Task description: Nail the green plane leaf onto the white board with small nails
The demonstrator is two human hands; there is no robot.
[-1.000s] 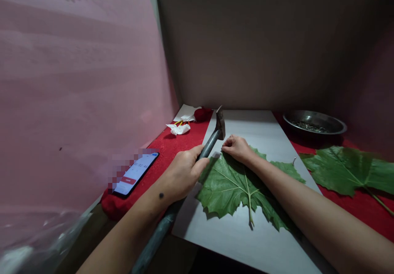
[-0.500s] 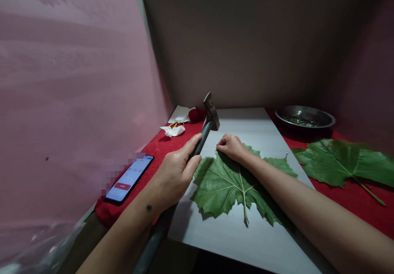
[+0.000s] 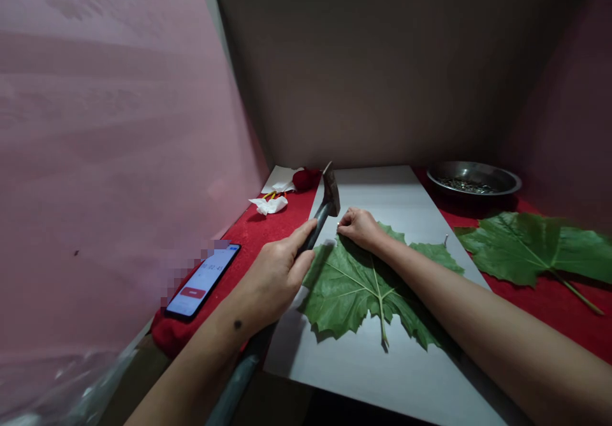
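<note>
From my feed, the left hand [image 3: 275, 276] is closed tight around the dark handle of a hammer [image 3: 329, 198], gripping it about midway. The hammer head is raised just above the far-left edge of the grey board [image 3: 396, 375], tilted towards the far wall. The long handle runs back past the wrist and off the near edge of the table.

The right hand [image 3: 358, 227] rests on the far-left lobe of the big green leaf [image 3: 354, 292], just right of the hammer head. I see its fingertips pinched together on a small pale thing [image 3: 338, 224] that I can't make out at this size. The leaf lies flat on the board, its stalk pointing towards me.

A thin nail [image 3: 445, 240] stands upright at the leaf's right tip. On the red cloth [image 3: 258, 228] to the right of the board lies a second leaf [image 3: 530, 247], with a metal dish [image 3: 473, 179] beyond it. On the left side I see a lit phone [image 3: 203, 280] near me and a crumpled tissue [image 3: 268, 205] further off
</note>
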